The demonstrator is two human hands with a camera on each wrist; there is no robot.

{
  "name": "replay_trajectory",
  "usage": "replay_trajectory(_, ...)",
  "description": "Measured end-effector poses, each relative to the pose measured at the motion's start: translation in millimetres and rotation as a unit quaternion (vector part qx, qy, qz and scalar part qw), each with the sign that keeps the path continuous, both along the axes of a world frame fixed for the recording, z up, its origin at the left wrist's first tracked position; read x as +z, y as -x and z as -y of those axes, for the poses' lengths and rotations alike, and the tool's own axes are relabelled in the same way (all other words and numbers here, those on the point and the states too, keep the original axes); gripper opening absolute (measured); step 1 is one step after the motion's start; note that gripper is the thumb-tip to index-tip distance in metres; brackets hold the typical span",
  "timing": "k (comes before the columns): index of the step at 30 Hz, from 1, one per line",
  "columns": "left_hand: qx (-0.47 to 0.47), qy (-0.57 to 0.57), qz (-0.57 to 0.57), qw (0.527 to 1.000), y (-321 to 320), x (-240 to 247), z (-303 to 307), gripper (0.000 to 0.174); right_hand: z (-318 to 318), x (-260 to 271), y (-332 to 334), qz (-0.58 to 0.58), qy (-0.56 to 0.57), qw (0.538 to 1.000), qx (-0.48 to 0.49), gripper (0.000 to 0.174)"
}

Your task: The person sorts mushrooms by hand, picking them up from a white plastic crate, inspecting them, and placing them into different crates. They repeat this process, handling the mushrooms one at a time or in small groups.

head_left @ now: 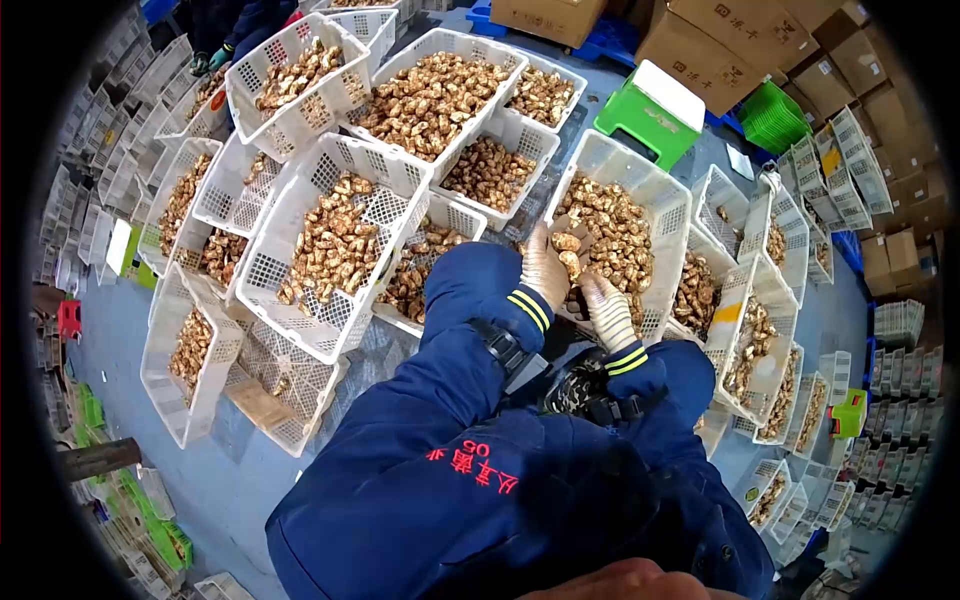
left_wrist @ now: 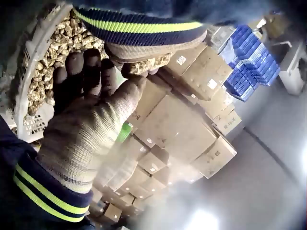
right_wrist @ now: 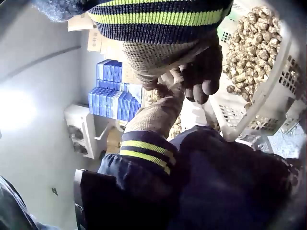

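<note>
Both hands wear cream knitted gloves with dark coated fingers and meet over a white crate point(head_left: 668, 215) of brown-and-cream mushrooms point(head_left: 610, 215). My left hand point(head_left: 543, 268) holds a mushroom point(head_left: 566, 242) close to the crate's near left side. That mushroom point(left_wrist: 146, 65) shows under the left hand point(left_wrist: 139, 51) in the left wrist view. Just right of it, my right hand point(head_left: 612, 312) has its thumb at the mushroom. Its dark fingers point(left_wrist: 92, 72) stretch out fairly straight in the left wrist view. In the right wrist view, the hands overlap and partly hide the contact.
More crates point(head_left: 340, 240) of mushrooms are stacked close on the left, and others point(head_left: 765, 340) on the right. A green stool point(head_left: 650, 115) with a white top stands beyond the crate. Cardboard boxes point(head_left: 720, 50) are piled behind it. Another person's gloved hand point(head_left: 220, 58) is at the far left.
</note>
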State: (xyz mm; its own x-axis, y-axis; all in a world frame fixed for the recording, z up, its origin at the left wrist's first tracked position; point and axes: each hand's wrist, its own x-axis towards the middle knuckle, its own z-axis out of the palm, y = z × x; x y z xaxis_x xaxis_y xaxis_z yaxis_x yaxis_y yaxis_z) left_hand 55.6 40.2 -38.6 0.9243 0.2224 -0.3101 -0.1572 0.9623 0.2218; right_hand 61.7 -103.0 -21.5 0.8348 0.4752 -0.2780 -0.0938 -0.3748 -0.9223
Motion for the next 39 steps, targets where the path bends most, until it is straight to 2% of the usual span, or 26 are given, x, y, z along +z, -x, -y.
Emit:
replay_trajectory(2,-0.012,-0.011,-0.006,1.000,2,-2,2,0.058,3,-3,-3,0.183,0.094,0.977,0.052,0.048)
replay_trajectory(3,-0.018,-0.003,0.013,1.000,-1,-12,3,0.059,3,-10,-3,0.216,0.125,0.968,0.039,0.044)
replay_trajectory(6,-0.037,-0.036,-0.013,0.999,-3,-23,6,0.061,3,-2,3,0.165,0.104,0.981,0.015,0.042)
replay_trajectory(10,-0.058,-0.003,-0.036,0.998,5,-4,6,0.061,0,4,6,0.179,0.098,0.979,0.012,0.039)
replay_trajectory(11,-0.058,-0.008,-0.022,0.998,7,-2,6,0.062,-2,5,8,0.194,0.078,0.978,0.009,0.043)
replay_trajectory(14,-0.074,-0.012,-0.035,0.997,12,10,4,0.065,-9,23,13,0.223,0.167,0.960,0.027,0.048)
replay_trajectory(15,-0.071,0.000,-0.026,0.997,10,3,5,0.066,2,-10,3,0.179,0.092,0.980,0.008,0.058)
replay_trajectory(16,-0.071,0.014,0.016,0.997,10,2,3,0.065,0,-8,2,0.185,0.058,0.981,0.005,0.055)
replay_trajectory(17,-0.070,0.027,0.012,0.997,9,2,3,0.064,1,-5,1,0.060,-0.006,0.998,-0.011,0.053)
replay_trajectory(18,-0.069,0.041,0.008,0.997,8,1,4,0.062,3,-1,0,-0.066,-0.069,0.995,-0.028,0.050)
replay_trajectory(21,-0.098,0.032,0.001,0.995,13,10,2,0.058,12,5,-3,-0.261,-0.213,0.941,-0.038,0.049)
replay_trajectory(24,-0.103,0.028,-0.022,0.994,11,5,5,0.056,11,3,-1,-0.347,-0.266,0.896,-0.084,0.051)
replay_trajectory(28,-0.173,0.021,-0.015,0.985,22,22,-1,0.044,16,2,-2,-0.335,-0.288,0.894,-0.076,0.056)
replay_trajectory(29,-0.165,0.003,-0.031,0.986,27,36,-1,0.040,19,-3,-3,-0.329,-0.293,0.895,-0.070,0.056)
replay_trajectory(32,-0.170,-0.024,-0.037,0.984,26,36,3,0.041,12,12,5,-0.308,-0.285,0.903,-0.090,0.055)
replay_trajectory(35,-0.160,0.002,-0.050,0.986,25,44,7,0.046,11,15,5,-0.291,-0.271,0.911,-0.109,0.058)
replay_trajectory(39,-0.199,0.061,0.034,0.977,12,8,9,0.057,16,16,3,-0.283,-0.271,0.913,-0.118,0.060)
